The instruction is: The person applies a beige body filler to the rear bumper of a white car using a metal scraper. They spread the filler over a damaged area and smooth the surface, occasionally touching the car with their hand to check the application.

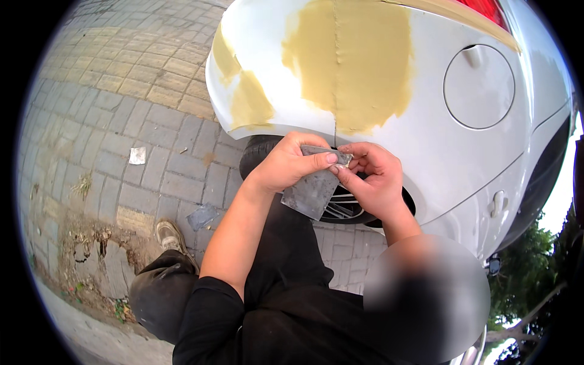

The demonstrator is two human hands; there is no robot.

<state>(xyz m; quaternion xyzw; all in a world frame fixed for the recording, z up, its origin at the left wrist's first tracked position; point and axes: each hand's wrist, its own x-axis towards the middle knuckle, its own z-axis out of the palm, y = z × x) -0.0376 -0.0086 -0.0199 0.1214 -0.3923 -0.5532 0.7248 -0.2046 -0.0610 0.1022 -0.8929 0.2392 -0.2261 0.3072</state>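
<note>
My left hand [286, 161] is closed, its thumb pressed on a narrow grey flat strip [319, 150]. Below that thumb hangs a smudged grey square plate [309, 193]; whether the two are one piece I cannot tell. My right hand [378, 176] pinches the strip's right end, where a pale, crumbly bit shows between the fingertips. Both hands are close together just below the white car's rear panel [426, 146], in front of its wheel [344, 207]. Tan filler patches [371, 67] cover part of that panel and the bumper [252, 100].
A round fuel flap [479, 87] and a door handle [498, 203] are on the car's right. On the paving [121, 115] lie a white scrap [138, 156] and a grey sheet [202, 216], near my shoe [170, 236]. Broken ground [106, 258] lies lower left.
</note>
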